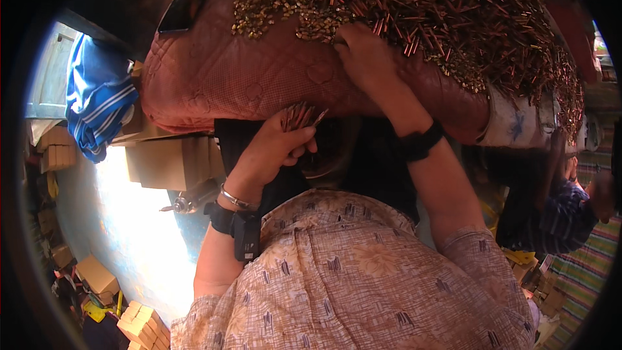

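Note:
My left hand (275, 146) is closed around a bunch of thin metal rods (297, 117), their ends sticking up past the fingers, just off the near edge of a padded reddish-brown surface (223, 81). My right hand (366, 58) reaches over that surface with bent fingertips, at the edge of a heap of small gold-coloured metal pieces (317, 24). What those fingers pinch, if anything, is too small to make out. Behind and to the right spreads a large pile of loose, shiny copper-coloured rods (453, 16).
A dark phone (188, 3) lies at the far left of the surface. Cardboard boxes (172, 162) stand below on the left, beside a hanging blue cloth (97, 94). Another person in a dark striped sleeve (564, 217) sits at the right, near a striped mat (593, 266).

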`<control>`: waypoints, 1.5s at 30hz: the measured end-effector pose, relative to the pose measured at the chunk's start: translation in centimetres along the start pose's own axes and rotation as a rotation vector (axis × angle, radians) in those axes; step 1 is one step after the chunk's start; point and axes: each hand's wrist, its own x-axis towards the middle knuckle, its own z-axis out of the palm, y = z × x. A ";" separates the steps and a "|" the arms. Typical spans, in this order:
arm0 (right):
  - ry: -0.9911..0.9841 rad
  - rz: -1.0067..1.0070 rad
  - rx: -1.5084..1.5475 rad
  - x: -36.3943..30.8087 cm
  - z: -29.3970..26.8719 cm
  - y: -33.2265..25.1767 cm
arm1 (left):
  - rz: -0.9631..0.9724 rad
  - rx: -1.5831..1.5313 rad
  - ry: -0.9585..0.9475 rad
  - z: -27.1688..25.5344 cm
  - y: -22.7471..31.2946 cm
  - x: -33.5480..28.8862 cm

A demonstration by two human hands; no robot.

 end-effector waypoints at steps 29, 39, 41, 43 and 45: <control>-0.249 0.311 0.839 -4.7 -3.5 -2.1 | 0.061 -0.136 0.077 0.9 -0.8 0.0; -0.283 0.437 1.221 -7.8 -3.4 -2.9 | 0.092 -0.166 0.036 1.2 -0.6 -0.4; -0.281 0.435 1.238 -8.0 -3.4 -3.0 | 0.093 -0.174 0.028 1.1 -0.7 -0.6; -0.314 0.388 1.159 -8.2 -3.5 -2.8 | 0.084 -0.130 0.027 1.1 -0.6 -0.7; -0.349 0.368 1.150 -8.2 -3.8 -2.8 | 0.078 -0.116 0.026 1.2 -0.5 -0.9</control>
